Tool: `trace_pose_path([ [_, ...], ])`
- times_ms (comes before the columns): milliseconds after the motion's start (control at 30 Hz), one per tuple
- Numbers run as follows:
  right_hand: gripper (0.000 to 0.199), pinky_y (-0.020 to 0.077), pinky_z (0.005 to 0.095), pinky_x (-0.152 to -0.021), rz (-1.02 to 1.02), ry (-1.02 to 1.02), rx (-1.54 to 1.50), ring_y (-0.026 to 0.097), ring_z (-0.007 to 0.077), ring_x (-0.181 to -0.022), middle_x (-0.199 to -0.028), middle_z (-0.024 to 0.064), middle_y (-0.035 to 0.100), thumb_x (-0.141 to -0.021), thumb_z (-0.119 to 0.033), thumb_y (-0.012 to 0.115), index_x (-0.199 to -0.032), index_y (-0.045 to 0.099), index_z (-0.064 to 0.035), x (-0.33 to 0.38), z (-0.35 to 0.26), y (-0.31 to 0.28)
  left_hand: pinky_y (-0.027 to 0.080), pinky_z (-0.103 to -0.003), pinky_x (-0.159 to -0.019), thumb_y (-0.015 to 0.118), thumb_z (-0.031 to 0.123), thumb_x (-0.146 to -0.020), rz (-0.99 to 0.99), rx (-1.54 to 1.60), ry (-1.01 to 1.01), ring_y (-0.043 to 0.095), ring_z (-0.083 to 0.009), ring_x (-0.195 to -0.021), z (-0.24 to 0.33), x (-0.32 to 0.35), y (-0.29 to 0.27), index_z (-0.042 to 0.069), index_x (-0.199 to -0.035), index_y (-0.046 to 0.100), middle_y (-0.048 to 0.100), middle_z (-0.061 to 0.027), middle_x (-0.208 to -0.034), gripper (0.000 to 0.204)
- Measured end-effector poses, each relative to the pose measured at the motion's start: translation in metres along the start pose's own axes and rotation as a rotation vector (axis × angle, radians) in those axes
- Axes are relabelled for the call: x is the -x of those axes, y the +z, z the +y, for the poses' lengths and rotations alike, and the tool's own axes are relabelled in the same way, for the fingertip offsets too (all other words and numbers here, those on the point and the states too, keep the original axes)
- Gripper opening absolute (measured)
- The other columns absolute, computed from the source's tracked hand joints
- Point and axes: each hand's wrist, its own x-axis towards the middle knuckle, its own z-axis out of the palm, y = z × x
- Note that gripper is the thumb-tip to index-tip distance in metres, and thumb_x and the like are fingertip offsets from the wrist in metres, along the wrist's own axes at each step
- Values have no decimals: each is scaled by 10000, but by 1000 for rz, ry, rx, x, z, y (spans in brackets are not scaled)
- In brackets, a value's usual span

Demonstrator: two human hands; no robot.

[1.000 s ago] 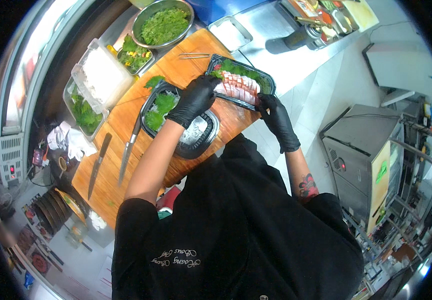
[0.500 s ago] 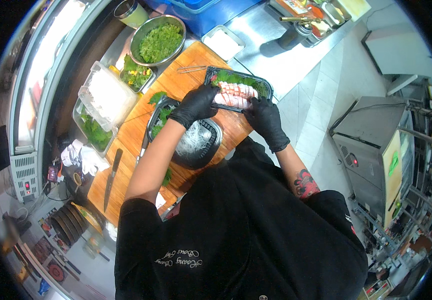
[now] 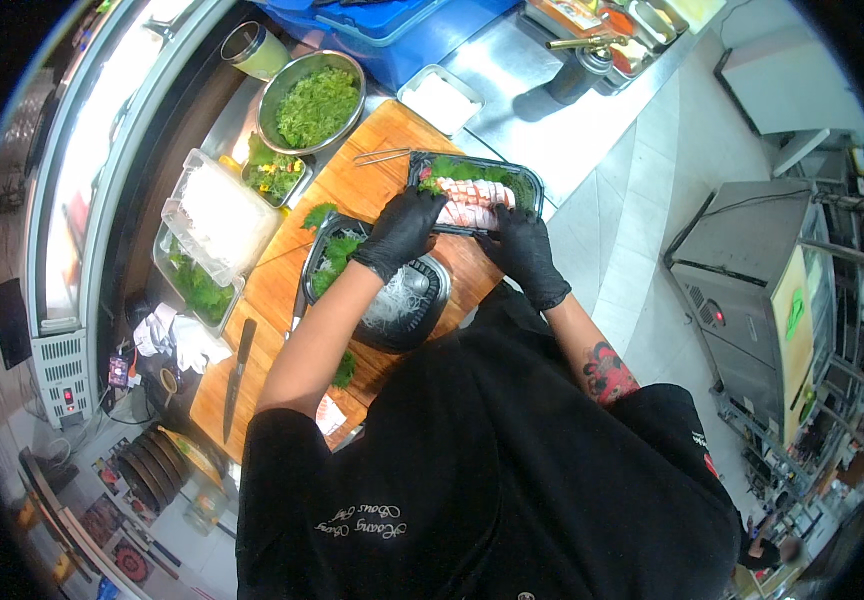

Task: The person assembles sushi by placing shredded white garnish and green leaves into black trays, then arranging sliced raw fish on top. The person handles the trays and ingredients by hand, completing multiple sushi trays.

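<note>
Fish slices (image 3: pixel 477 203): in black tray (image 3: pixel 416 170), upper centre; seemingly being settled.
Left hand (image 3: pixel 402 232), right hand (image 3: pixel 526 258): at opposite ends; cannot tell whether either grip is closed.
Pressure: next move likely wants it light.

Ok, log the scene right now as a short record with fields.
left hand: black-gloved, by the slices' left end; grip hidden
right hand: black-gloved, by their right end; grip unclear
slices: pink-and-white, rowed in a black tray
greens: in a steel bowl beyond the wooden board
knife: lying on the board
tweezers: also on the board, left of the tray
</note>
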Motion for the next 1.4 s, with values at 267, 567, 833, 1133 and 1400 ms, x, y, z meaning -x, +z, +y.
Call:
trace_pose_path([
  [267, 558, 479, 487, -790, 93, -21, -11, 601, 386, -941, -1025, 228, 610, -804, -437, 716, -1139, 608, -4, -7, -11, 12, 498, -459, -874, 824, 159, -652, 2, 177, 35, 608, -390, -1021, -11, -5, -1, 59, -1218, 569, 639, -185, -1076, 628],
  [567, 555, 471, 496, -778, 188, -126, 7, 597, 375, -940, -1067, 220, 588, -794, -459, 718, -1107, 614, -12, -12, -10, 19, 461, -491, -893, 820, 330, -654, 20, 333, -66, 589, -385, -1051, -8, -7, 10, 130, -1202, 616, 641, -167, -1101, 618],
  [833, 481, 491, 484, -772, 98, -203, 56, 625, 361, -946, -1045, 184, 631, -800, -406, 710, -1106, 624, -45, -27, -13, 19, 427, -533, -897, 816, 358, -667, -19, 228, -117, 576, -362, -1099, -9, -8, 28, 155, -1216, 609, 613, -157, -1155, 621],
  [1133, 482, 482, 441, -785, 88, -396, -13, 628, 312, -949, -1068, 127, 642, -833, -425, 674, -1199, 631, -114, -42, -5, 16, 458, -459, -952, 784, 283, -780, -59, 451, -25, 563, -362, -1169, -14, -4, 0, 120, -1220, 617, 620, -158, -1210, 497],
  [1400, 450, 484, 452, -838, -69, -348, -165, 639, 327, -994, -1088, 138, 677, -855, -461, 656, -1131, 664, -105, -58, -21, -8, 351, -391, -1105, 585, 293, -958, -11, 611, 235, 515, -276, -1277, -2, -22, -28, 35, -1348, 545, 579, -161, -1360, 470],
])
